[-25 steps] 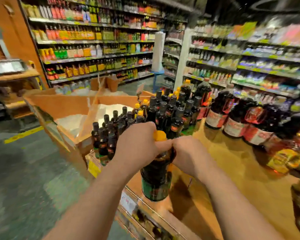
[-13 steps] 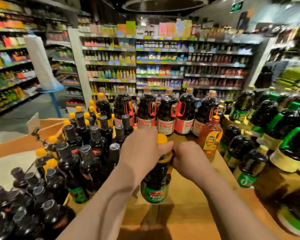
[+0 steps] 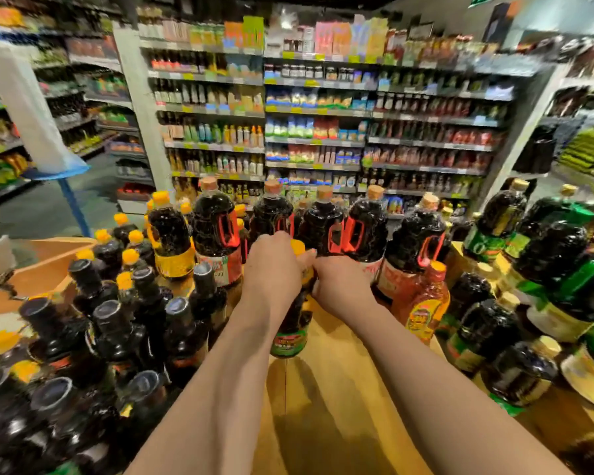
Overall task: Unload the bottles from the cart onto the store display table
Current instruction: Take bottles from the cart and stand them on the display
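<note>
A dark sauce bottle (image 3: pixel 290 334) with a yellow cap and a green-red label hangs upright over the wooden display table (image 3: pixel 326 399). My left hand (image 3: pixel 273 269) grips its neck from the left, and my right hand (image 3: pixel 340 284) grips the neck from the right. The two hands meet just under the cap and hide most of the upper bottle. The bottle's base is slightly above the tabletop, near a row of big dark jugs with red handles (image 3: pixel 323 222). The cart is out of view.
Several black-capped dark bottles (image 3: pixel 117 323) crowd the table's left side. An orange bottle (image 3: pixel 426 303) and green-labelled dark jugs (image 3: pixel 556 269) fill the right. Cardboard boxes (image 3: pixel 42 269) stand at far left. Store shelves (image 3: pixel 316 132) rise behind.
The view has swung right and closer to the table. Both hands have carried the bottle farther from me, toward the row of red-handled jugs, still gripping its neck.
</note>
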Action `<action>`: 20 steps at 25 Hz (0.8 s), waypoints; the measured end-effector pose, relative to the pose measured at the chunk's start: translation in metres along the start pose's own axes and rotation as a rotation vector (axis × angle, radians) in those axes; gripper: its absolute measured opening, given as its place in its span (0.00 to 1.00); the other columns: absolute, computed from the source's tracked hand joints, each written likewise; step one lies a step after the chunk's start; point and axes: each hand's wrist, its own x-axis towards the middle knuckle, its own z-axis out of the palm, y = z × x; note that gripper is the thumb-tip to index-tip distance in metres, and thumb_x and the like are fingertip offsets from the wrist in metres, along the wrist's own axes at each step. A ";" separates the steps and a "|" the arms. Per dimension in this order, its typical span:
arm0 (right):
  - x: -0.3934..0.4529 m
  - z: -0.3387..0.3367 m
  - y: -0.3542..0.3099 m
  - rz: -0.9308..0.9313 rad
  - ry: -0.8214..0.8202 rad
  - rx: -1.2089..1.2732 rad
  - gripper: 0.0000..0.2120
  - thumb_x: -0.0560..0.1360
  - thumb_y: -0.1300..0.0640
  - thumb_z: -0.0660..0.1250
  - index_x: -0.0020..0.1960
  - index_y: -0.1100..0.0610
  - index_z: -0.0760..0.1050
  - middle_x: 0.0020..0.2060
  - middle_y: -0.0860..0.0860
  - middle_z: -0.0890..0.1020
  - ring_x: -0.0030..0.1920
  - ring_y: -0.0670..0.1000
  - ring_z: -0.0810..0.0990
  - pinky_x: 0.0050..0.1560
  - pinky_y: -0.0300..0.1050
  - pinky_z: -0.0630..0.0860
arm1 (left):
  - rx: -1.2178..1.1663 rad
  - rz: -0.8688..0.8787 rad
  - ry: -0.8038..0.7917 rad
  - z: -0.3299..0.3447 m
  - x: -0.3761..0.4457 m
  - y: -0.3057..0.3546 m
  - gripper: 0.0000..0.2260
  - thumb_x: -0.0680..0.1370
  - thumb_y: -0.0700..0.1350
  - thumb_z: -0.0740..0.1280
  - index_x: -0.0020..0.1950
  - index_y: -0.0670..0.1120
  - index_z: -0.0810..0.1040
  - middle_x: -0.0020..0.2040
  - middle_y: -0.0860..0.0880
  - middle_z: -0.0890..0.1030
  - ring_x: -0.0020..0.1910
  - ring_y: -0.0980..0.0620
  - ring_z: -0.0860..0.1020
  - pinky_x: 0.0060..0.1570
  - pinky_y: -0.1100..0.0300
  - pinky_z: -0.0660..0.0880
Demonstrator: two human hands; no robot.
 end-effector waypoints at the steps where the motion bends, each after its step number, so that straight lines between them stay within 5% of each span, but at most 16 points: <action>1: 0.015 0.006 0.005 0.010 -0.025 0.023 0.09 0.69 0.63 0.60 0.32 0.55 0.65 0.30 0.49 0.69 0.41 0.57 0.76 0.35 0.43 0.62 | 0.007 -0.049 0.000 0.009 0.015 -0.001 0.19 0.78 0.59 0.65 0.45 0.43 0.70 0.47 0.43 0.77 0.42 0.47 0.71 0.38 0.56 0.64; 6: 0.067 0.045 0.025 0.050 -0.131 0.096 0.12 0.71 0.63 0.62 0.32 0.54 0.64 0.30 0.49 0.69 0.40 0.57 0.76 0.36 0.45 0.68 | -0.031 -0.202 0.023 0.052 0.059 -0.016 0.17 0.77 0.57 0.68 0.52 0.43 0.75 0.49 0.44 0.77 0.44 0.47 0.72 0.40 0.56 0.65; 9: 0.083 0.062 0.031 0.051 -0.157 0.107 0.03 0.72 0.64 0.63 0.41 0.58 0.74 0.40 0.54 0.78 0.45 0.60 0.80 0.41 0.50 0.76 | -0.013 -0.252 0.082 0.067 0.068 -0.017 0.19 0.77 0.57 0.68 0.60 0.44 0.76 0.53 0.45 0.78 0.46 0.50 0.70 0.43 0.58 0.66; 12: 0.093 0.067 0.033 0.031 -0.179 0.126 0.07 0.74 0.65 0.61 0.49 0.59 0.76 0.46 0.56 0.80 0.46 0.59 0.80 0.41 0.50 0.75 | 0.005 -0.262 0.122 0.069 0.073 -0.016 0.20 0.78 0.57 0.68 0.62 0.44 0.76 0.55 0.45 0.78 0.49 0.50 0.71 0.45 0.59 0.65; 16: 0.087 0.075 0.041 0.028 -0.251 0.134 0.00 0.76 0.60 0.63 0.46 0.57 0.72 0.43 0.53 0.78 0.43 0.55 0.77 0.37 0.48 0.72 | 0.033 -0.247 0.085 0.067 0.078 -0.020 0.23 0.76 0.59 0.69 0.63 0.44 0.76 0.54 0.46 0.80 0.56 0.46 0.76 0.48 0.57 0.70; 20: 0.063 0.071 0.054 0.055 -0.143 0.186 0.06 0.74 0.54 0.66 0.41 0.56 0.72 0.35 0.50 0.76 0.39 0.54 0.78 0.35 0.46 0.74 | -0.043 -0.331 0.062 0.061 0.062 -0.012 0.33 0.75 0.56 0.71 0.73 0.42 0.63 0.62 0.42 0.78 0.61 0.42 0.76 0.49 0.54 0.74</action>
